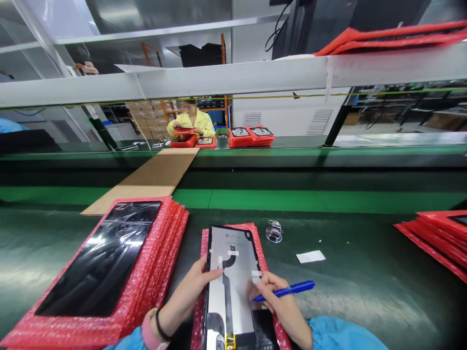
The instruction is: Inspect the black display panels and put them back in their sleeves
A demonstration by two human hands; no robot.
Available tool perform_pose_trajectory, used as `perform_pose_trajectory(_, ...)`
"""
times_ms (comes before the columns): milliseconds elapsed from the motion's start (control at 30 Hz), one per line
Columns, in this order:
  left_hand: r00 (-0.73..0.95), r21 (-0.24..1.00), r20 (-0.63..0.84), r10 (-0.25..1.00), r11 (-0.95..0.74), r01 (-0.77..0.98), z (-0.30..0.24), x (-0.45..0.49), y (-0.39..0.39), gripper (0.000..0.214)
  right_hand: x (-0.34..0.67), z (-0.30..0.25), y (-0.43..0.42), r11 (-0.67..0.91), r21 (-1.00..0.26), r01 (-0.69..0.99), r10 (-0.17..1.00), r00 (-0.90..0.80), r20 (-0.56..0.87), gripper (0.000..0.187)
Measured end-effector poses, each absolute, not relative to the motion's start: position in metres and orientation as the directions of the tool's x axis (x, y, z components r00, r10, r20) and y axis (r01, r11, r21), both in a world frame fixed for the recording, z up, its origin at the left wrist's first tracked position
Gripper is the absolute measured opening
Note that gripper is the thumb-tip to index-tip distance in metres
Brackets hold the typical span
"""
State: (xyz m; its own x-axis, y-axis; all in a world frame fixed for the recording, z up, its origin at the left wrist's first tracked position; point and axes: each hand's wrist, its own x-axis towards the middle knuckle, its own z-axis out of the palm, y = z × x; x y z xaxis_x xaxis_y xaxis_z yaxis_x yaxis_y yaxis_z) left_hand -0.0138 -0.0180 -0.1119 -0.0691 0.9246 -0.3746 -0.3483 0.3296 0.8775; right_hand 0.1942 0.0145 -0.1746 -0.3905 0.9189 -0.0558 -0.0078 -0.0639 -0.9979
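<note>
A tablet display panel [241, 262] lies back side up on a pink bubble-wrap sleeve [255, 233], its silver back crossed by a dark flex cable. My left hand [191, 287] grips the panel's left edge, thumb on the silver surface and the other fingers partly hidden at the side. In my right hand [279, 299] is a blue pen [294, 288], pointing left over the panel's right part. The right fingers are closed round the pen, close to a small white tab on the panel's edge. Whether the tip touches the panel I cannot tell.
Left, a glossy black screen [105, 257] tops a stack of red bubble sleeves [160, 272]. Beyond the panel sit a clear plastic piece [274, 231] and a white paper slip [311, 256]. More red sleeves [438, 238] lie right. A cardboard sheet [146, 180] spans toward a co-worker [199, 122].
</note>
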Motion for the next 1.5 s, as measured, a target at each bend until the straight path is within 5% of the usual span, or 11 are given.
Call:
perform_pose_trajectory(333,-0.255,0.961,-0.187,0.949,0.123,-0.248,-0.088,-0.005,-0.013,0.055,0.219,-0.147,0.025,0.026,-0.968,-0.251,0.981,-0.182,0.073,0.031)
perform_pose_trajectory(533,-0.302,0.993,-0.04,0.952,0.004,-0.119,-0.052,-0.013,-0.008,0.06,0.228,-0.114,0.035,-0.007,-0.937,-0.35,0.989,-0.141,0.045,0.039)
perform_pose_trajectory(667,-0.323,0.993,0.019,0.946,-0.056,-0.106,-0.036,-0.01,-0.002,0.056,0.228,-0.091,0.026,-0.057,-0.954,-0.293,0.951,-0.308,0.038,0.032)
perform_pose_trajectory(800,-0.322,0.985,0.013,0.947,-0.068,-0.16,-0.024,-0.006,0.003,0.062,0.225,-0.059,0.019,0.057,-0.993,-0.102,0.979,-0.192,0.076,0.031)
perform_pose_trajectory(967,-0.369,0.984,0.046,0.928,-0.107,-0.144,-0.009,0.001,0.004,0.069,0.213,-0.015,0.03,0.222,-0.969,0.105,0.95,-0.247,0.191,0.017)
perform_pose_trajectory(1300,-0.337,0.961,0.089,0.937,-0.17,-0.219,-0.002,-0.003,0.024,0.063,0.205,-0.019,0.046,0.289,-0.953,0.089,0.953,-0.122,0.278,0.022)
perform_pose_trajectory(1500,-0.367,0.932,0.052,0.929,-0.177,-0.316,-0.002,-0.007,0.032,0.056,0.215,-0.008,0.054,0.319,-0.937,-0.145,0.931,-0.138,0.338,0.033)
